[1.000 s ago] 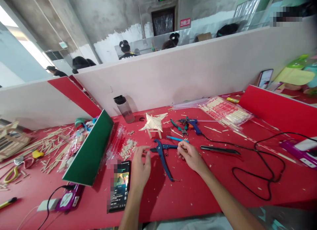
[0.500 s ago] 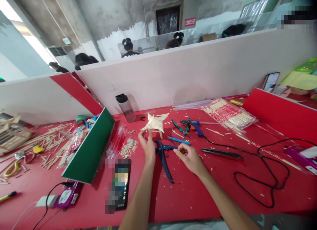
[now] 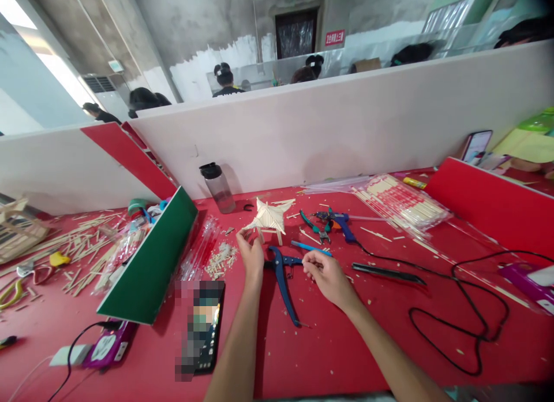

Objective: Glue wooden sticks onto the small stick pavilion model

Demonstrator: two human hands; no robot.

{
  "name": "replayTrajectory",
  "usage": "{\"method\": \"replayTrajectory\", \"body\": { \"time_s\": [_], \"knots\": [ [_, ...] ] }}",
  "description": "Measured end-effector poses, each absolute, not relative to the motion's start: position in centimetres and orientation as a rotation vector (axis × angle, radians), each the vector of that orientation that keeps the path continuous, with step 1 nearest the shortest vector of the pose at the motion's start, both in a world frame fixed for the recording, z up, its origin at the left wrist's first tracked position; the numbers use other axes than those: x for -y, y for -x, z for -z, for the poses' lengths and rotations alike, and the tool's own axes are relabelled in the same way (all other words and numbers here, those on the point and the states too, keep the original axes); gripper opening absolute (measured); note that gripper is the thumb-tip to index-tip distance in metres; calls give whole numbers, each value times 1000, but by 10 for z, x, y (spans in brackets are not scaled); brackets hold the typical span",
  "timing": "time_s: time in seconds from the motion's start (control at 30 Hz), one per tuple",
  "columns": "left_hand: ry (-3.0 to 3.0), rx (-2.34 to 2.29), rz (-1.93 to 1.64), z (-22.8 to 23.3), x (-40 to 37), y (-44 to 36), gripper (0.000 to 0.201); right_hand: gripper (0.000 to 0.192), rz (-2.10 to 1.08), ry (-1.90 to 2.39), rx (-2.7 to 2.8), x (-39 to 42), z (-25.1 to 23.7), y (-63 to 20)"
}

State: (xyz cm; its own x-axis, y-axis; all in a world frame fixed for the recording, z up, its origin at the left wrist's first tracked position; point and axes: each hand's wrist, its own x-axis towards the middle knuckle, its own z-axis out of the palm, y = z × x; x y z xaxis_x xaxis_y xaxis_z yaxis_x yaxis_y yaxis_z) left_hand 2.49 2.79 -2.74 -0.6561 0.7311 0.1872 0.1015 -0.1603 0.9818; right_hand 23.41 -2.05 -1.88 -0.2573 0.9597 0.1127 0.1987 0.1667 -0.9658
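Note:
A small pale wooden stick model [image 3: 270, 216] with a pointed roof and short legs stands beyond my hands. My left hand [image 3: 251, 256] is beside its near left corner, thumb and fingers apart; whether a fingertip touches the model is hard to tell. My right hand [image 3: 326, 275] is closed in a pinch at the right end of a blue plier-like cutter [image 3: 283, 280]; anything between its fingertips is too small to name. The cutter lies between my hands, one long handle pointing toward me. Just beyond my right hand lies a blue pen-like stick [image 3: 309, 248].
Green-handled pliers [image 3: 318, 226] and a blue glue gun [image 3: 341, 224] lie to the right, near a black box cutter [image 3: 388, 271] and bagged sticks [image 3: 404, 203]. Left are stick offcuts [image 3: 220, 262], a phone [image 3: 208, 327] and a green board [image 3: 149, 257]. A bottle [image 3: 217, 188] stands behind.
My left hand has shifted slightly left, away from the model's legs. The right hand stays pinched near the cutter. The whole view has moved a little.

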Motion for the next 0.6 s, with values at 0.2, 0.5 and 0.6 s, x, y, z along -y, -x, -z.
{"method": "replayTrajectory", "body": {
  "time_s": [0.2,0.5,0.6],
  "knots": [
    [-1029,-1669,-1808,26,-23,-19,33,16,-733,1165,2030,7,5,-221],
    [-1120,-1686,-1798,28,-19,-17,32,49,-284,1405,2301,23,9,-197],
    [-1120,-1690,-1810,31,-20,-15,32,46,-247,1411,2302,26,10,-196]
  ]
}}
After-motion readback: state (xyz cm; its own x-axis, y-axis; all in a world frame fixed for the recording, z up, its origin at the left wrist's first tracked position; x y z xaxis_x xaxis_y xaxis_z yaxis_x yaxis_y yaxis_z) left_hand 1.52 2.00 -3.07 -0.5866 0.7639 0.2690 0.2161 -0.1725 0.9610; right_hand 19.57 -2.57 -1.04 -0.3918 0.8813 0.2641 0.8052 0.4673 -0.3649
